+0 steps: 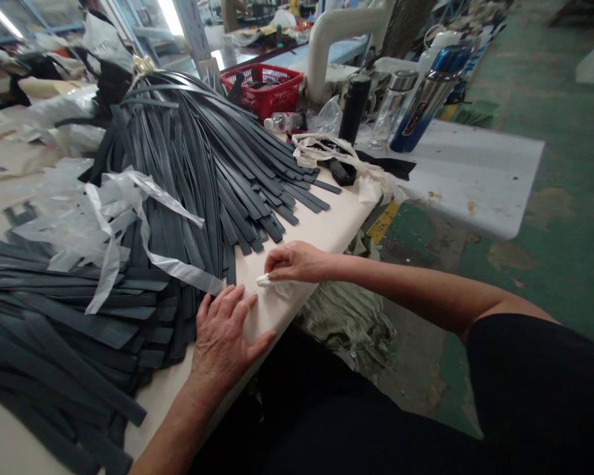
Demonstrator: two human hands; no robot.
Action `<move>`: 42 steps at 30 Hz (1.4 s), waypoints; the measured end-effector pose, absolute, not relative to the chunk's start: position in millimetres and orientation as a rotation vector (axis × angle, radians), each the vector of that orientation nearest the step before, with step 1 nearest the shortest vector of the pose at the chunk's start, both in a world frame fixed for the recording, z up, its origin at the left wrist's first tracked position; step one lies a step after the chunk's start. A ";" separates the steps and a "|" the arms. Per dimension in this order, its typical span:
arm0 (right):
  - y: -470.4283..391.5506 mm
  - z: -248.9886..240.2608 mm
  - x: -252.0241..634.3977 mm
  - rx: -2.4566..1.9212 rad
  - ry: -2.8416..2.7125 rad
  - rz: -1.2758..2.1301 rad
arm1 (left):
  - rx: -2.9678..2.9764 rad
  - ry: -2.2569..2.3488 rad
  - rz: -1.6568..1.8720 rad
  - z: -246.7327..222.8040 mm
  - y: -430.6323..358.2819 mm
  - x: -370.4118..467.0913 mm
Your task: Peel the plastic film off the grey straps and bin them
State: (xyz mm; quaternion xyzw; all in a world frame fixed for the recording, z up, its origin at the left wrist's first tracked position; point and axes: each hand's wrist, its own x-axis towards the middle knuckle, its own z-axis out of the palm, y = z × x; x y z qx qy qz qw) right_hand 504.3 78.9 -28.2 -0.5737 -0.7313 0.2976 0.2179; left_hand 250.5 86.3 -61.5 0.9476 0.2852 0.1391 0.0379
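Observation:
Near the table's front edge, my right hand pinches a small white cloth against the pale tabletop. My left hand lies with its fingers spread on the table, fingertips by the ends of the dark grey straps. One end of a white plastic strip reaches to those fingertips; whether they press on it I cannot tell. A second pile of dark straps spreads over the table to the left of my left hand.
Crumpled clear plastic lies among the straps. Behind are a red basket, a black flask, a glass bottle and a blue-silver flask. Cream fabric strips lie at the table's right corner. Greenish cloth hangs below the edge.

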 end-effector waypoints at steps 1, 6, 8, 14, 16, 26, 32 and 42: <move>83.6 -30.7 505.5 -1.630 -2.002 0.732 | 2.904 0.875 0.421 -61.4 86.0 250.5; 66.4 -22.9 510.1 -1.558 -1.854 0.285 | 2.881 0.879 0.431 -61.8 86.1 250.7; 47.7 -18.5 503.6 -1.479 -1.956 0.201 | 2.875 0.876 0.443 -61.5 86.0 250.9; 28.2 -40.2 486.8 -1.446 -2.252 0.103 | 2.863 0.875 0.459 -61.6 85.6 251.2; 41.0 -49.2 492.9 -1.459 -2.128 0.166 | 2.853 0.879 0.452 -61.9 85.8 251.1; 94.0 -44.9 514.1 -1.460 -2.204 0.398 | 2.873 0.858 0.438 -62.0 87.4 250.6; 47.4 -20.9 508.8 -1.343 -2.518 0.502 | 2.894 0.835 0.463 -62.3 87.7 250.4; 29.3 -17.7 521.2 -1.387 -2.133 0.391 | 2.892 0.829 0.489 -63.3 87.2 251.5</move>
